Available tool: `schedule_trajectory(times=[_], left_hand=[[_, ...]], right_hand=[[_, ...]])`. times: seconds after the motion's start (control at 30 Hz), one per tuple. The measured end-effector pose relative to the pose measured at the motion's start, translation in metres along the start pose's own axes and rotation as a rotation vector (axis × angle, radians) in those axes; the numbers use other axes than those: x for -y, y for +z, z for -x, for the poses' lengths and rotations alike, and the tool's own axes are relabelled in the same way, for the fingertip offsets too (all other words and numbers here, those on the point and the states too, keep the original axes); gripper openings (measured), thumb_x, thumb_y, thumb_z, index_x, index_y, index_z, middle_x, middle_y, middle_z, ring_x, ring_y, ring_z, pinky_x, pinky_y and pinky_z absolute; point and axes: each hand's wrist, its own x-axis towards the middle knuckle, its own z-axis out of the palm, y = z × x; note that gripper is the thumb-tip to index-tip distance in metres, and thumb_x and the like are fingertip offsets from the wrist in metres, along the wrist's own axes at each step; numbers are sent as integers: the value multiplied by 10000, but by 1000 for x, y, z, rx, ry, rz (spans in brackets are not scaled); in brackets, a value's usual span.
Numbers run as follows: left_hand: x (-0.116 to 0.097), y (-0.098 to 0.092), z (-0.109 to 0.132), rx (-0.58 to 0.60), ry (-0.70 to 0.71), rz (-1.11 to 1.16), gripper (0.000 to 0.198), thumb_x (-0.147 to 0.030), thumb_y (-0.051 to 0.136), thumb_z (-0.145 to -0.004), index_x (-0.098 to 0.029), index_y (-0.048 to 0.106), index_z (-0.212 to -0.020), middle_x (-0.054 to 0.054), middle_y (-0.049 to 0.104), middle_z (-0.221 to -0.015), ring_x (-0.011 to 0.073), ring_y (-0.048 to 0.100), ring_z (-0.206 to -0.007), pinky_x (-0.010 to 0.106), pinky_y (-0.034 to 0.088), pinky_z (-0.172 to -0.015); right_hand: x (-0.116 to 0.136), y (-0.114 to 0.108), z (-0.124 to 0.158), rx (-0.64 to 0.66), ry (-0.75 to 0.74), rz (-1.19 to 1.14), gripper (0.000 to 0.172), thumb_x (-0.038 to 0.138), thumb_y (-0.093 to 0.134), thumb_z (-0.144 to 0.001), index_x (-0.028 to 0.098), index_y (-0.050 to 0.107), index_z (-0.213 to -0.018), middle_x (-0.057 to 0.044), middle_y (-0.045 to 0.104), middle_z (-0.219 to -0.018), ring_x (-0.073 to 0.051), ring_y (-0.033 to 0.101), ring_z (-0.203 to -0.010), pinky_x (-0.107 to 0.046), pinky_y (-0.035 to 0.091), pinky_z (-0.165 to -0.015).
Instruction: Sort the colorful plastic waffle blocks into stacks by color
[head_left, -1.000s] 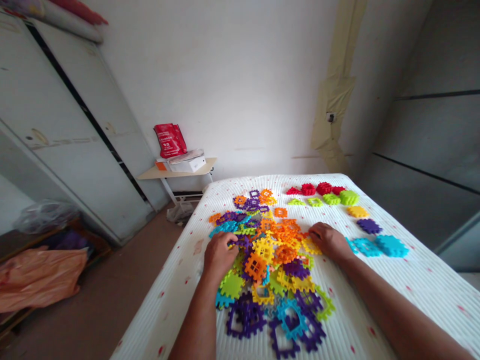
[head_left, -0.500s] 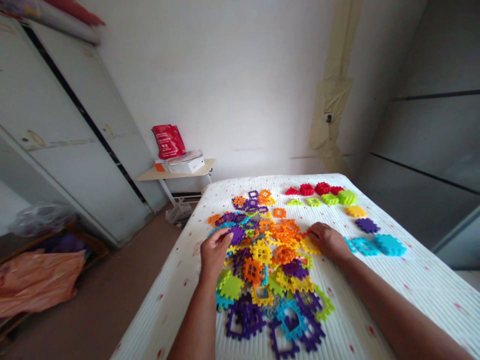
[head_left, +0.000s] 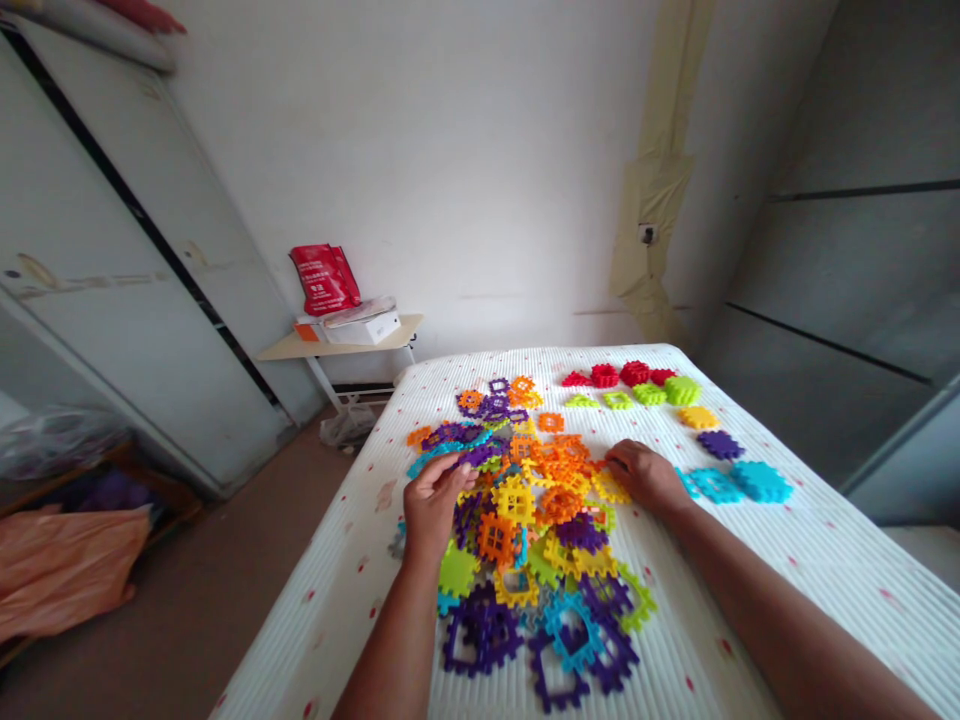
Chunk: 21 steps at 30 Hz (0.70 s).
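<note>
A heap of colourful plastic interlocking tiles with toothed edges lies on the bed, with an orange window-frame tile (head_left: 496, 539) and a yellow window-frame tile (head_left: 514, 499) near its middle. My left hand (head_left: 433, 500) is over the heap's left side, thumb and fingers drawn together; what they pinch is hidden. At the right edge, my right hand (head_left: 646, 476) rests low with curled fingers against a yellow tile (head_left: 611, 488); its fingertips are partly hidden. Purple frame tiles (head_left: 480, 630) and a blue frame tile (head_left: 574, 632) lie nearest me.
Sorted by colour at the right are red tiles (head_left: 635, 373), green tiles (head_left: 682, 390), a yellow-orange tile (head_left: 697, 417), a purple tile (head_left: 721, 445) and blue tiles (head_left: 760, 481). Beyond the bed's left edge stands a small table (head_left: 337, 343) with a red bag (head_left: 325, 279) and white box (head_left: 363, 324).
The solid purple tile at my left fingertips has dropped out of clear view, and those fingers are drawn closer together. My right hand stays beside the yellow tile. The whole view has shifted slightly.
</note>
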Motion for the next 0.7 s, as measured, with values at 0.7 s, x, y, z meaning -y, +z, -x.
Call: schedule_trajectory(times=[0.7], left_hand=[[-18,47,35,81,218,-67,160,-275,682,-711,-193,721,-843,68,620,-990,181,624,-899,291,550,-761]], right_hand=[[41,-23,0,-259,75,-407,276,344,460,-862,186,664,-960,-77,696,-934,-177,640,-747,-286,496,-706]])
